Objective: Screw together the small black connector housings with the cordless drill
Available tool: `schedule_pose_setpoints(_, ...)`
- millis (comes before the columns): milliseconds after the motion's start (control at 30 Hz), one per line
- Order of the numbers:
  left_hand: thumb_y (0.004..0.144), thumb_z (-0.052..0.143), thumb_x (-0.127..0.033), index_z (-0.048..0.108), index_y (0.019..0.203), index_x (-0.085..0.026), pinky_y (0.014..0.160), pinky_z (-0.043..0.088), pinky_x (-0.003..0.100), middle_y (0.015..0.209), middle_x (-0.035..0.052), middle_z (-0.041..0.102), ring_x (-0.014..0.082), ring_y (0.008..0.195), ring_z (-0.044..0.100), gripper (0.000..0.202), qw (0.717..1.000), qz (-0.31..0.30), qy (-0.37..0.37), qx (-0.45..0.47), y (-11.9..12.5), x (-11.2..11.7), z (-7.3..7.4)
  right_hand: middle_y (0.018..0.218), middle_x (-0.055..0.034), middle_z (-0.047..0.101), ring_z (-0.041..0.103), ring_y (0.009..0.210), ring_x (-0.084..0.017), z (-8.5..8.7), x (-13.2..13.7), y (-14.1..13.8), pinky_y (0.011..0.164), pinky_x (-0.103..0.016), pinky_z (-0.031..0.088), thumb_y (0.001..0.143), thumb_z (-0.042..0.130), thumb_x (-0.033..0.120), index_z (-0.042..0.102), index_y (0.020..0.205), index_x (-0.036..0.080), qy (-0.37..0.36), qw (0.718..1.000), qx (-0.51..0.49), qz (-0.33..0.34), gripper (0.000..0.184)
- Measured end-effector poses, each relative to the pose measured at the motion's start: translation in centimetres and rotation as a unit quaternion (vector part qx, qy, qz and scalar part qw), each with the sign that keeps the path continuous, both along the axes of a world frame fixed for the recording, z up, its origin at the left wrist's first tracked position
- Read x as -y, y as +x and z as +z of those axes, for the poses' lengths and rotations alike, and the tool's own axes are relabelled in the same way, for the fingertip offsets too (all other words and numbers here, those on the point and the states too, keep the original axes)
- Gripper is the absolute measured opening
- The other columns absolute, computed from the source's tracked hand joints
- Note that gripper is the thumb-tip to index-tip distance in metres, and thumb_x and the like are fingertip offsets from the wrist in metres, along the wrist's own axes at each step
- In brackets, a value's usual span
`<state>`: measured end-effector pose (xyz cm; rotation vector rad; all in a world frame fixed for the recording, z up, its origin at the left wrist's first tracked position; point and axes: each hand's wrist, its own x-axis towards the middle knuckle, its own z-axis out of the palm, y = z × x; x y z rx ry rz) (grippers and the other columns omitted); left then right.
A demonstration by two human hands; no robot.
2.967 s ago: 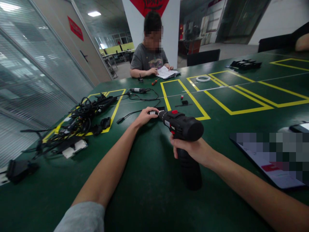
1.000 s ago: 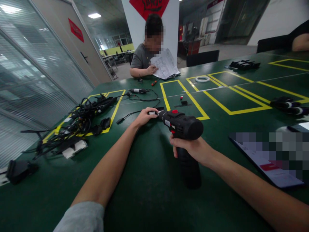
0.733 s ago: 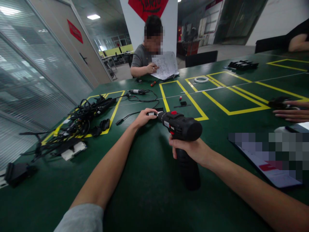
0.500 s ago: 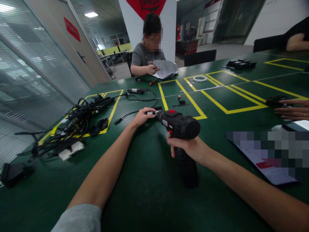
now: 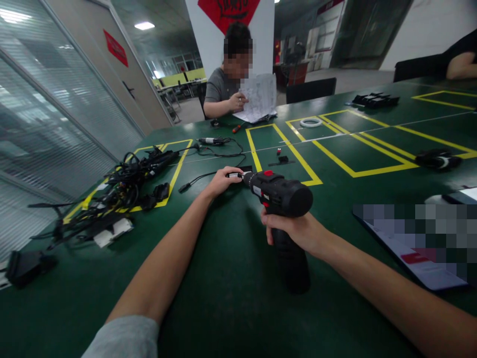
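Observation:
My right hand (image 5: 294, 229) is wrapped round the grip of a black cordless drill (image 5: 281, 194) with red switches. The drill points away and to the left, its chuck close by the fingertips of my left hand (image 5: 223, 181). Those fingers are closed on a small black device with a silver-white face (image 5: 234, 175), which lies on the green table. Where the drill's tip meets the device is too small to make out. A thin black cable with a plug end (image 5: 184, 188) lies left of my left hand.
A heap of black cables (image 5: 137, 174) fills the left side. Across the table a person (image 5: 219, 94) holds papers (image 5: 261, 99). A tape roll (image 5: 311, 122), a screwdriver (image 5: 236, 129), a tablet-like device (image 5: 413, 256) and a bundled black cable (image 5: 437, 159) lie about. Yellow tape marks rectangles.
The other person's hand at the right has left the bundled black cable and is out of view. The person opposite has raised a sheet. My hands and the drill keep their places.

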<state>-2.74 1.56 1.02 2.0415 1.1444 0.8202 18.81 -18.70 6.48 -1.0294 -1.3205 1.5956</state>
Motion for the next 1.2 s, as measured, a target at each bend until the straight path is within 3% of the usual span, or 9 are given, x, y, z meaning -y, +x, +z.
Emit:
schedule_pose_setpoints(433,0.069,0.068,-0.031,0.074,0.101,-0.022,0.110,0.037,0.040,0.116,0.0050,0.067,0.0252,0.116,0.057,0.034,1.000,-0.005,0.000,0.004,0.08,-0.10,-0.03,0.053,0.0022,0.059,0.060,0.049,-0.017,0.66,0.29,-0.01,0.060,-0.033,0.045,0.073,0.062,0.025,0.058,0.077,0.019,-0.002,1.000,0.023,0.004,0.009)
schedule_pose_setpoints(800,0.069,0.069,-0.030,0.074,0.100,-0.021,0.109,0.038,0.040,0.113,0.0051,0.067,0.0252,0.115,0.057,0.033,1.000,0.001,0.000,0.010,0.09,-0.13,-0.18,0.052,0.0026,0.060,0.060,0.049,-0.016,0.48,0.30,0.03,0.061,-0.034,0.045,0.072,0.066,0.030,0.058,0.078,0.020,-0.016,1.000,0.020,-0.001,0.014)
schedule_pose_setpoints(1200,0.073,0.068,-0.037,0.073,0.101,-0.020,0.108,0.038,0.039,0.115,0.0063,0.068,0.0248,0.114,0.057,0.033,1.000,-0.002,0.018,-0.001,0.23,0.15,0.01,0.053,0.0003,0.063,0.060,0.051,-0.018,0.11,0.20,0.27,0.064,-0.035,0.044,0.076,0.061,0.027,0.059,0.078,0.020,0.003,1.000,0.028,0.012,0.007)
